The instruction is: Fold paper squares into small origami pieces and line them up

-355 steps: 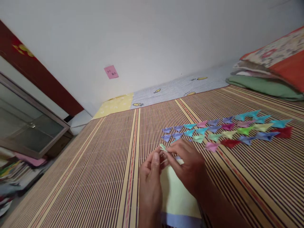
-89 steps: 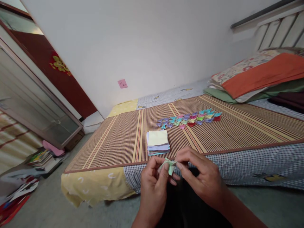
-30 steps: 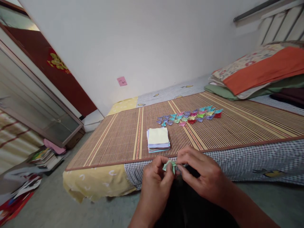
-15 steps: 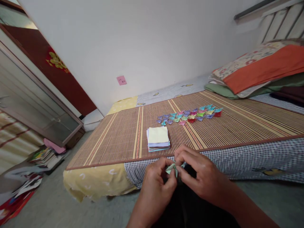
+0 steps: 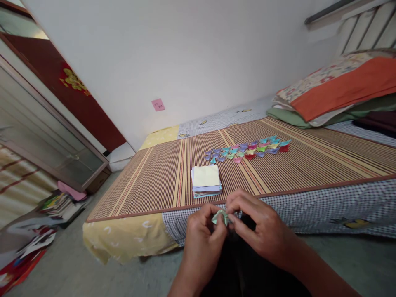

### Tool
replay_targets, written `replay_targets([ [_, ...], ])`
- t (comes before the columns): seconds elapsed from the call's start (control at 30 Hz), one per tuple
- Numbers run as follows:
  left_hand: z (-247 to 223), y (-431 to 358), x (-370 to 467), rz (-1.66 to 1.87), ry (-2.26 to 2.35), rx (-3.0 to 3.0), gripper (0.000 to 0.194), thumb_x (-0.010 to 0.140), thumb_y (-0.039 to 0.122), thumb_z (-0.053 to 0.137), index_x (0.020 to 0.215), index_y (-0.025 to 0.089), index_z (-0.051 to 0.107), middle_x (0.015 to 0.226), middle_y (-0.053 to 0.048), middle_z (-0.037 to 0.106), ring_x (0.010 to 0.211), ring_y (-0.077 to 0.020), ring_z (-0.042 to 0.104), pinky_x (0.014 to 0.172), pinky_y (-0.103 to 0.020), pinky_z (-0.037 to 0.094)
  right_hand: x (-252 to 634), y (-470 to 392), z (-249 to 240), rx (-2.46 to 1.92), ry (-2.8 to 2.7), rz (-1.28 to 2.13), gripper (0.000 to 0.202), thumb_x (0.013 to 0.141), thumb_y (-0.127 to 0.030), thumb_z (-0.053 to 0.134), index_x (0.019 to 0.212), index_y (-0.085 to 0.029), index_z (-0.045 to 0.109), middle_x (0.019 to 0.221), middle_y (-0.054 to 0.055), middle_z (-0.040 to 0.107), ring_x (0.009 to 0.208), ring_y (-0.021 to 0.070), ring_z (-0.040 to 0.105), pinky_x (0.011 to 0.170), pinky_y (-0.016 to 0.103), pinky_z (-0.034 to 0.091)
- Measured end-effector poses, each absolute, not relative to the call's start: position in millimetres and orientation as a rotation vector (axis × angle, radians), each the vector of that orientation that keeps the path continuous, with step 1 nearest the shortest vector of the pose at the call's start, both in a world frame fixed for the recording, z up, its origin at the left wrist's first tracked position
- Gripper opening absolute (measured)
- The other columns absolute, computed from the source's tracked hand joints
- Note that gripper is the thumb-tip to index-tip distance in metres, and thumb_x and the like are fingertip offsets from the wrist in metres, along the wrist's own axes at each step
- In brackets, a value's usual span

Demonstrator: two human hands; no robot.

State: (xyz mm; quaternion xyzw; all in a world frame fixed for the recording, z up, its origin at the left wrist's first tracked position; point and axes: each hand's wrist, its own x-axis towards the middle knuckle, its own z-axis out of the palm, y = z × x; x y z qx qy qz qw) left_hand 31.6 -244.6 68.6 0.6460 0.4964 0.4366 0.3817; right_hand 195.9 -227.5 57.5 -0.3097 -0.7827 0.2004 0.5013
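Just in front of the bed's edge, a small pale-green folded paper [image 5: 218,218] is pinched between the thumb and index finger of my left hand [image 5: 202,237]. My right hand [image 5: 261,220] is closed at the paper's right end, thumb and fingertips gripping its edge; the fingers partly hide it. Beyond my hands lies a stack of square paper sheets [image 5: 206,176], pale yellow on top with lilac and blue below. Behind that stack, several small folded paper pieces [image 5: 250,152] in many colours lie in slanting rows.
A striped mat [image 5: 148,177] covers the bed, with checked cloth [image 5: 321,206] hanging over its front. Pillows [image 5: 343,88] are piled at the right. A pink note [image 5: 158,104] is on the wall. Books [image 5: 58,206] stand on the floor at left.
The green paper has turned and shifted slightly left, with my left thumb now across its front. My right hand stays close at its right end.
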Motion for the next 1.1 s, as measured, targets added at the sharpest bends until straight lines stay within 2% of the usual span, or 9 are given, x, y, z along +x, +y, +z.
replay_targets([
  [0.33, 62, -243, 28, 1.121, 1.212, 1.692, 0.019, 0.097, 0.023, 0.057, 0.08, 0.019, 0.063, 0.073, 0.001, 0.061, 0.066, -0.014, 0.054, 0.062, -0.023, 0.043, 191, -228, 67, -0.857, -1.882, 0.404, 0.017, 0.089, -0.003, 0.055, 0.09, -0.019, 0.061, 0.091, 0.005, 0.061, 0.087, 0.022, 0.061, 0.077, 0.036, 0.048],
  [0.63, 69, -243, 27, 1.133, 1.225, 1.68, 0.014, 0.091, 0.015, 0.058, 0.082, 0.018, 0.068, 0.074, 0.001, 0.064, 0.064, -0.0127, 0.05, 0.059, -0.022, 0.04, 188, -228, 75, -0.925, -1.951, 0.397, 0.018, 0.085, -0.002, 0.056, 0.078, -0.018, 0.055, 0.085, 0.005, 0.059, 0.082, 0.0222, 0.057, 0.073, 0.037, 0.046],
  [0.8, 78, -246, 29, 1.107, 1.152, 1.609, 0.012, 0.092, 0.017, 0.056, 0.091, 0.018, 0.068, 0.082, -0.002, 0.068, 0.066, -0.0136, 0.054, 0.064, -0.023, 0.044, 184, -227, 73, -0.915, -1.97, 0.262, 0.02, 0.083, 0.0, 0.054, 0.076, -0.018, 0.052, 0.083, 0.005, 0.058, 0.081, 0.023, 0.054, 0.071, 0.037, 0.045],
  [0.93, 77, -245, 30, 1.133, 1.192, 1.618, 0.011, 0.095, 0.023, 0.057, 0.092, 0.019, 0.067, 0.084, -0.004, 0.069, 0.074, -0.0172, 0.061, 0.068, -0.025, 0.048, 180, -225, 68, -0.918, -1.962, 0.191, 0.019, 0.084, 0.001, 0.053, 0.078, -0.018, 0.053, 0.083, 0.006, 0.058, 0.081, 0.0236, 0.054, 0.072, 0.038, 0.045],
  [1.1, 76, -242, 30, 1.288, 1.26, 1.8, 0.007, 0.091, 0.017, 0.062, 0.086, 0.021, 0.066, 0.102, -0.005, 0.072, 0.096, -0.0199, 0.067, 0.08, -0.027, 0.05, 177, -223, 62, -0.937, -1.954, 0.133, 0.02, 0.082, 0.002, 0.053, 0.079, -0.018, 0.053, 0.085, 0.008, 0.059, 0.083, 0.0253, 0.055, 0.075, 0.04, 0.047],
])
